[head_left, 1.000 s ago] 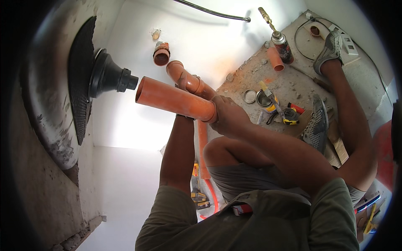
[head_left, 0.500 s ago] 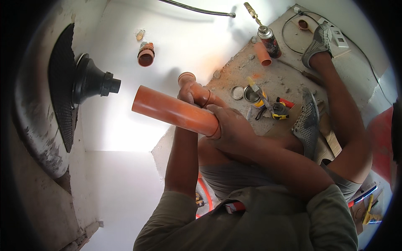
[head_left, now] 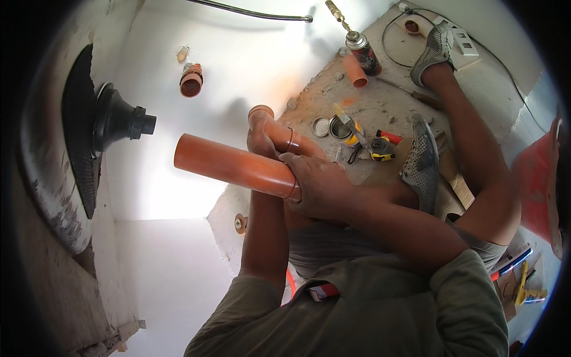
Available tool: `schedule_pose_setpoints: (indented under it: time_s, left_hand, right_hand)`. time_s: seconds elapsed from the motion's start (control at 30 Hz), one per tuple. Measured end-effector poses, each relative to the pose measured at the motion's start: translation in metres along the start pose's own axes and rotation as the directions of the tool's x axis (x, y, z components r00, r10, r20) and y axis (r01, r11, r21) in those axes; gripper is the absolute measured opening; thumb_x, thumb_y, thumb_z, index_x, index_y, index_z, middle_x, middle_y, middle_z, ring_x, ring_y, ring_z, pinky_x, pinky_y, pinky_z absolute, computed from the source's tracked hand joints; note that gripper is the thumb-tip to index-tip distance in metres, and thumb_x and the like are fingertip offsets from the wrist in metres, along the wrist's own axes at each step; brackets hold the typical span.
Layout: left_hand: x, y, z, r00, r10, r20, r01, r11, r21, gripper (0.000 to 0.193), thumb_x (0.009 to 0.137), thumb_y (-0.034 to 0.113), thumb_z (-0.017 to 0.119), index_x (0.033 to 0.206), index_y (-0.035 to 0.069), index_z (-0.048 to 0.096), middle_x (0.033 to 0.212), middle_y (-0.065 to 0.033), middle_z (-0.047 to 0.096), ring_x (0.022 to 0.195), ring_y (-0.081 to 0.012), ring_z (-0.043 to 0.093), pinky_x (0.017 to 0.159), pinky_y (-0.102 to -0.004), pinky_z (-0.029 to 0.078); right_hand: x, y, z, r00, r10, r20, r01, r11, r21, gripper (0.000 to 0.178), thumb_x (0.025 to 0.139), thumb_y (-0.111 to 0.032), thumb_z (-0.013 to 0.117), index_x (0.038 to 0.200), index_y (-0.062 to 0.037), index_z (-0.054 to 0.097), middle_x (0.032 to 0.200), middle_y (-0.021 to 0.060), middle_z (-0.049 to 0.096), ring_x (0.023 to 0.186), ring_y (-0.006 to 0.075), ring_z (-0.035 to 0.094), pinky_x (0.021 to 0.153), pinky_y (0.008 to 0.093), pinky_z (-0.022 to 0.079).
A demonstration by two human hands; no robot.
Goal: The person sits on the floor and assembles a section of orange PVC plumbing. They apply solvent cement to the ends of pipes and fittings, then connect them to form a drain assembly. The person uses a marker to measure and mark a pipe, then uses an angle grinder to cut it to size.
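Observation:
I hold an orange plastic drain pipe assembly in both hands in front of my lap. Its long straight pipe (head_left: pixel 232 168) points left, with its plain end free. Behind it lies an orange pipe fitting (head_left: pixel 278 132) with a socket collar at the top. My left hand (head_left: pixel 260 141) is closed around that fitting below the collar, its fingers partly hidden by the long pipe. My right hand (head_left: pixel 321 183) wraps round the right end of the long pipe, at its socket rim. How the two pieces join is hidden behind my right hand.
An orange pipe stub (head_left: pixel 191 83) sticks out of the white wall. At left is a black rubber connector (head_left: pixel 122 122). On the dusty floor are a torch canister (head_left: pixel 364 55), a short pipe piece (head_left: pixel 355 72), an open can (head_left: pixel 344 128) with a brush, and a tape measure (head_left: pixel 382 149).
The view has shifted slightly, so the surroundings sit further left. The long pipe has moved a little down and left in the picture; both hands keep their hold.

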State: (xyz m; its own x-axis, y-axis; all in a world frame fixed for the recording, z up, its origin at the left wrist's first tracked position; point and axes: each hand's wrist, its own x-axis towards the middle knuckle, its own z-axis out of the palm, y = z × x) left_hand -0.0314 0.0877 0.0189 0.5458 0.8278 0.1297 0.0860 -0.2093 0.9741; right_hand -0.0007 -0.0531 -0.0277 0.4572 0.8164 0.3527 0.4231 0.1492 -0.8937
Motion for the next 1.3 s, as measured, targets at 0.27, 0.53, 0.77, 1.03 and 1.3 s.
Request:
schedule_pose_setpoints:
  time_s: [0.27, 0.53, 0.77, 1.03, 1.3]
  left_hand:
    - [0.025, -0.024, -0.03, 0.992, 0.099, 0.078, -0.094, 0.994, -0.055, 0.044, 0.097, 0.042, 0.048, 0.109, 0.0, 0.053, 0.084, -0.0092, 0.06, 0.072, -0.0211, 0.058, 0.071, -0.0307, 0.051]
    - [0.043, -0.036, -0.042, 0.992, 0.09, 0.091, -0.081, 0.992, -0.095, 0.055, 0.098, 0.048, 0.046, 0.122, -0.001, 0.05, 0.092, -0.0119, 0.061, 0.078, -0.023, 0.059, 0.074, -0.0369, 0.052]
    - [0.032, -0.018, -0.033, 0.983, -0.185, -0.006, 0.172, 0.924, -0.341, 0.052, 0.102, 0.046, 0.047, 0.12, -0.002, 0.049, 0.091, -0.0125, 0.059, 0.083, -0.0246, 0.061, 0.075, -0.0401, 0.053]
    - [0.038, -0.011, -0.028, 0.97, -0.244, -0.024, 0.215, 0.893, -0.395, 0.06, 0.098, 0.056, 0.054, 0.117, 0.0, 0.049, 0.094, -0.0124, 0.056, 0.085, -0.0304, 0.063, 0.084, -0.0468, 0.057]
    - [0.044, -0.015, -0.025, 0.99, -0.138, -0.037, 0.115, 0.922, -0.368, 0.064, 0.098, 0.058, 0.052, 0.117, -0.003, 0.048, 0.088, -0.0146, 0.06, 0.078, -0.0319, 0.063, 0.08, -0.0454, 0.057]
  right_hand:
    - [-0.002, 0.015, -0.011, 0.976, -0.213, 0.036, 0.212, 0.977, 0.034, 0.06, 0.085, -0.023, 0.071, 0.138, -0.0065, 0.049, 0.124, 0.0167, 0.065, 0.117, 0.0351, 0.063, 0.097, 0.0517, 0.048]
    - [-0.003, 0.009, -0.008, 0.972, -0.233, -0.007, 0.233, 0.973, 0.001, 0.063, 0.086, -0.029, 0.074, 0.138, -0.0033, 0.049, 0.123, 0.0197, 0.065, 0.12, 0.0369, 0.061, 0.101, 0.0518, 0.045]
    - [0.003, 0.008, -0.007, 0.967, -0.254, -0.022, 0.253, 0.967, -0.039, 0.064, 0.086, -0.028, 0.074, 0.138, -0.0018, 0.048, 0.124, 0.0213, 0.064, 0.121, 0.038, 0.061, 0.102, 0.0501, 0.045]
    - [0.002, 0.002, -0.007, 0.982, -0.186, -0.042, 0.18, 0.977, -0.114, 0.066, 0.087, -0.03, 0.074, 0.141, -0.0052, 0.047, 0.128, 0.0213, 0.063, 0.125, 0.0381, 0.058, 0.106, 0.0482, 0.044]
    - [-0.001, 0.009, -0.006, 0.953, -0.294, -0.071, 0.281, 0.947, -0.156, 0.065, 0.084, -0.026, 0.076, 0.139, -0.0036, 0.05, 0.124, 0.0205, 0.065, 0.12, 0.0373, 0.061, 0.103, 0.0465, 0.047]
